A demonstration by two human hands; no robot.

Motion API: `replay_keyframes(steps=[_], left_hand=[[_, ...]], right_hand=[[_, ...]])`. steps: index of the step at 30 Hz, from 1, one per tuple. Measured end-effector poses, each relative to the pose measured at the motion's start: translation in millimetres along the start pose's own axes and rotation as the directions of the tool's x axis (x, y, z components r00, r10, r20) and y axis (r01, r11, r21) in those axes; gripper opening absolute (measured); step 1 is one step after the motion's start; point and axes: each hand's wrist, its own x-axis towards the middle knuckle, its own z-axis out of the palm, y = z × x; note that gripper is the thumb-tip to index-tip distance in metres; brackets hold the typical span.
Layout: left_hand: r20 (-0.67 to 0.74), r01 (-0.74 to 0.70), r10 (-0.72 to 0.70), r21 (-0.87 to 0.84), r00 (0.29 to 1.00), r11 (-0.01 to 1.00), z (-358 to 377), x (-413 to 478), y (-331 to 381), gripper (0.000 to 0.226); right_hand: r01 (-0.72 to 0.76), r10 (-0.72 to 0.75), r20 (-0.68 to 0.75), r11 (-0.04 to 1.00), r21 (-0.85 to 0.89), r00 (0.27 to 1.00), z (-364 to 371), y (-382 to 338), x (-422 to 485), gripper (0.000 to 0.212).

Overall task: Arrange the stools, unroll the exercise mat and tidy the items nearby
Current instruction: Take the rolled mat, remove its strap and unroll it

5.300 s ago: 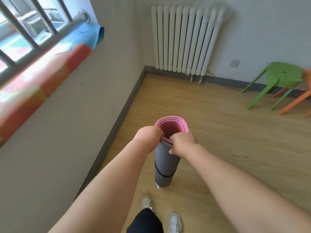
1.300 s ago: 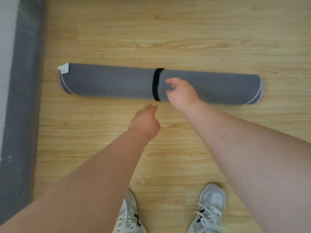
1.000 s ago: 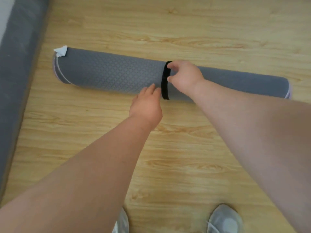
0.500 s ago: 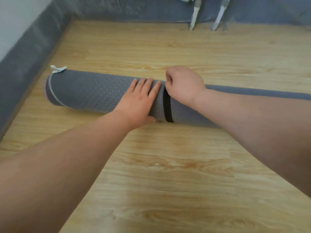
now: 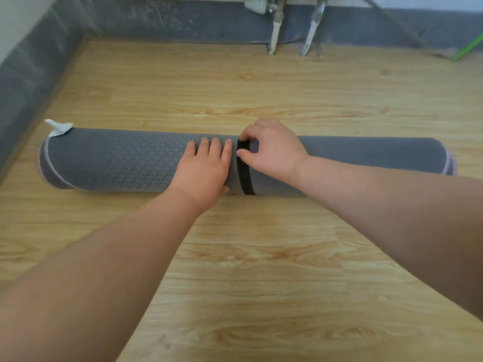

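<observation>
Wood floor [image 5: 261,87] fills the view, with grey skirting [image 5: 156,22] running along it from 9 o'clock up to 12 and across to 2. The mat [image 5: 117,160] lies on the floor just above centre, rolled tight, stretching from 9 o'clock to 3 o'clock with its grey patterned side out and a pale edge showing at each end.

Both arms reach in from 6 o'clock. The left hand [image 5: 206,171] lies flat on the roll at centre, fingers [image 5: 215,147] straight and side by side, pressing down. The right hand [image 5: 274,150] sits just beside it toward 3 o'clock, with its thumb and forefinger curled in and pinching the strap [image 5: 245,176], the black band wrapped round the middle of the mat, between the two hands.

Two radiator feet [image 5: 274,35] stand at 12 o'clock by the skirting. A green stool leg [image 5: 467,49] pokes in at 2 o'clock. A white tag [image 5: 58,126] sticks up from the 9 o'clock end of the mat.
</observation>
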Motion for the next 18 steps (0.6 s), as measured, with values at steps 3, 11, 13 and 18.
replay_keyframes(steps=[3,11,13,18], left_hand=[[-0.006,0.002,-0.002,-0.044,1.000,0.999,-2,0,6,0.099],[-0.059,0.036,-0.055,-0.283,0.997,0.959,4,6,-12,0.110],[-0.012,0.069,-0.077,-0.322,0.997,0.944,7,5,-8,0.112],[0.004,0.027,-0.026,-0.247,1.000,0.969,9,-1,-6,0.109]], right_hand=[[0.005,-0.005,-0.034,1.000,-0.023,0.999,1,0,-6,0.036],[0.217,-0.229,-0.003,0.928,-0.302,0.973,1,1,-13,0.025],[0.279,-0.288,0.031,0.884,-0.374,0.957,3,0,-17,0.019],[0.104,-0.107,-0.006,0.973,-0.206,0.994,1,-7,-5,0.016]])
